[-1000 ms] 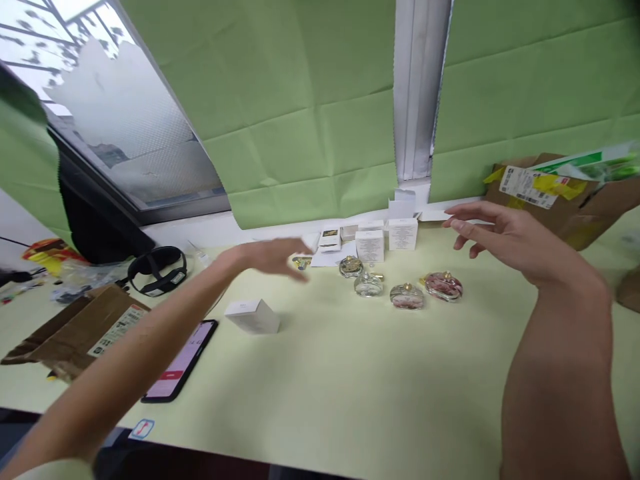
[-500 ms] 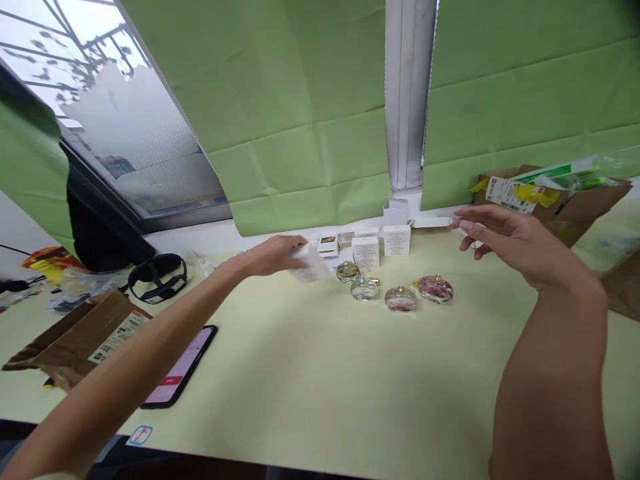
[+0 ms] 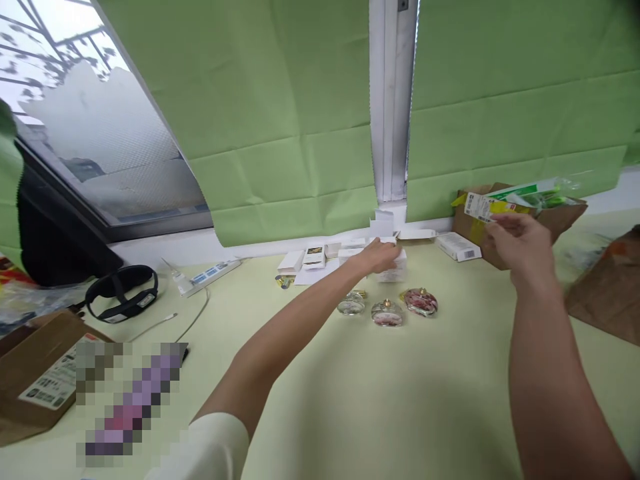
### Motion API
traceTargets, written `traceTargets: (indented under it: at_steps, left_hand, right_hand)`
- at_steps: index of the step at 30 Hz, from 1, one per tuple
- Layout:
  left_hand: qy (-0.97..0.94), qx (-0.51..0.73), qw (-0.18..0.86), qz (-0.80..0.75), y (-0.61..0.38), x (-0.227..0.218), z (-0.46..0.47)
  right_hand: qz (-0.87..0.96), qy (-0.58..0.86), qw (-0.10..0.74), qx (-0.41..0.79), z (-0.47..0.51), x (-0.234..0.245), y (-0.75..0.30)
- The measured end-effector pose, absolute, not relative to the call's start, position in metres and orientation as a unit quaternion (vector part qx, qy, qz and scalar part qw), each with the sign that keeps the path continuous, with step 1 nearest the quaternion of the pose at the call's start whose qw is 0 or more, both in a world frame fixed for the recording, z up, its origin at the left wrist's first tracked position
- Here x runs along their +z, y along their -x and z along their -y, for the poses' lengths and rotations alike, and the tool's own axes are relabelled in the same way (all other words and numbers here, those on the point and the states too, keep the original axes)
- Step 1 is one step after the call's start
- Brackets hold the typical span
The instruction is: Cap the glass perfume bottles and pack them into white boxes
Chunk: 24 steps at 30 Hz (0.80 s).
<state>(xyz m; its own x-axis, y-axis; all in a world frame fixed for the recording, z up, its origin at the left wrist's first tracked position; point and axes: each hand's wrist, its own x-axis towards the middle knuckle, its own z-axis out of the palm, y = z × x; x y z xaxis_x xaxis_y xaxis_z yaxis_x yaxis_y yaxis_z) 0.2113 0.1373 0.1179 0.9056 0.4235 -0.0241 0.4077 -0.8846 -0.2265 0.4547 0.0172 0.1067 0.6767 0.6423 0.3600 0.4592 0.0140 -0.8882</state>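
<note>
My left hand point(image 3: 384, 257) reaches out to the back of the table, its fingers closed on a small white box point(image 3: 395, 272), which is slightly blurred. In front of it stand a clear glass perfume bottle point(image 3: 351, 304), a pale pink one point(image 3: 387, 315) and a darker red-pink one point(image 3: 420, 303). My left forearm covers part of the table behind the clear bottle. My right hand point(image 3: 523, 243) is raised before a cardboard box, fingertips pressed together; whatever is between them, if anything, cannot be made out. A white carton point(image 3: 457, 246) lies to its left.
More white boxes, one with a dark picture point(image 3: 315, 257), stand along the wall. An opened cardboard box point(image 3: 480, 237) is at the back right. On the left are a power strip point(image 3: 210, 275), a black headset point(image 3: 123, 293), a cardboard package point(image 3: 50, 373) and a pixelated phone point(image 3: 135, 407).
My left hand has let go of the white box it carried, now by the picture box, and moved right to another. My right hand's fingers have closed. The view has shifted.
</note>
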Motion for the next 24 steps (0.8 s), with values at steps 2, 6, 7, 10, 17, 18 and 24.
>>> traceTargets:
  at_steps: [2, 6, 7, 10, 17, 18, 24]
  left_hand:
    - [0.97, 0.031, 0.111, 0.213, -0.21, 0.11, -0.139]
    - [0.967, 0.007, 0.127, 0.22, -0.207, 0.105, -0.138]
    - [0.966, 0.002, 0.134, 0.222, -0.206, 0.105, -0.137]
    - [0.962, -0.031, 0.164, 0.216, -0.199, 0.108, -0.129]
    - [0.955, -0.165, 0.132, 0.209, -0.14, 0.125, -0.083]
    - [0.954, -0.177, 0.116, 0.214, -0.128, 0.126, -0.076]
    - [0.92, -0.262, -0.02, 0.29, -0.056, 0.104, -0.039]
  right_hand:
    - [0.412, 0.73, 0.54, 0.082, -0.037, 0.094, -0.472]
    - [0.448, 0.765, 0.454, 0.089, -0.063, 0.068, -0.484]
    - [0.456, 0.769, 0.438, 0.092, -0.068, 0.063, -0.485]
    - [0.468, 0.78, 0.402, 0.105, -0.081, 0.05, -0.483]
    - [0.444, 0.809, 0.369, 0.11, -0.104, 0.041, -0.476]
    - [0.435, 0.814, 0.369, 0.109, -0.104, 0.041, -0.474]
    - [0.394, 0.807, 0.427, 0.106, -0.077, 0.063, -0.477]
